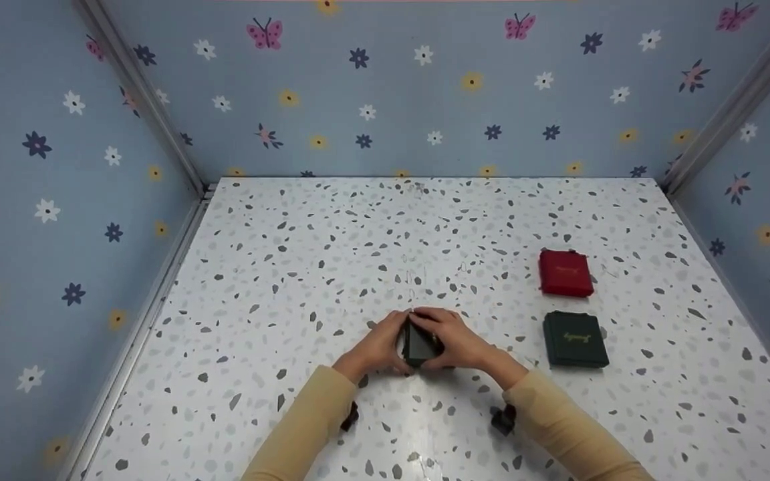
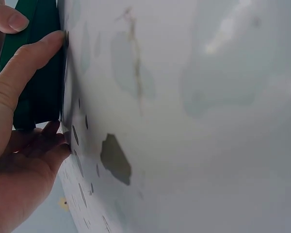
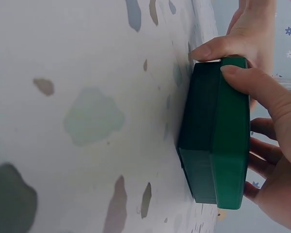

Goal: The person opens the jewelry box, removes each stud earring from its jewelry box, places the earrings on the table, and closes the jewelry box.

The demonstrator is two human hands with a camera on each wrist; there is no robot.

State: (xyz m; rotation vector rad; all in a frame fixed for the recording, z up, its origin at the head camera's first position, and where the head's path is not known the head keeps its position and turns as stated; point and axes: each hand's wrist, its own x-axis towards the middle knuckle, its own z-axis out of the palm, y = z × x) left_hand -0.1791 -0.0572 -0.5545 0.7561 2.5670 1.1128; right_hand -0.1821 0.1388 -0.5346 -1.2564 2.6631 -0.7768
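A small dark green jewelry box (image 1: pixel 423 344) sits on the speckled table between both hands. My left hand (image 1: pixel 379 346) grips its left side, the thumb at the near edge and the fingers reaching round the far side. From the right, my right hand (image 1: pixel 457 339) holds the same box, its fingers over the far edge and partly hiding the top. In the right wrist view, the green box (image 3: pixel 201 109) shows a brighter lid down on a darker base, with the right thumb (image 3: pixel 254 82) pressed on the lid. The left thumb (image 2: pixel 31 60) lies low along the box in the left wrist view.
To the right, a red box (image 1: pixel 565 272) lies behind a second dark green box (image 1: pixel 575 339), both with gold script on their lids. Flower-patterned blue walls (image 1: pixel 398 87) close in the back and sides of the speckled table (image 1: pixel 331 240).
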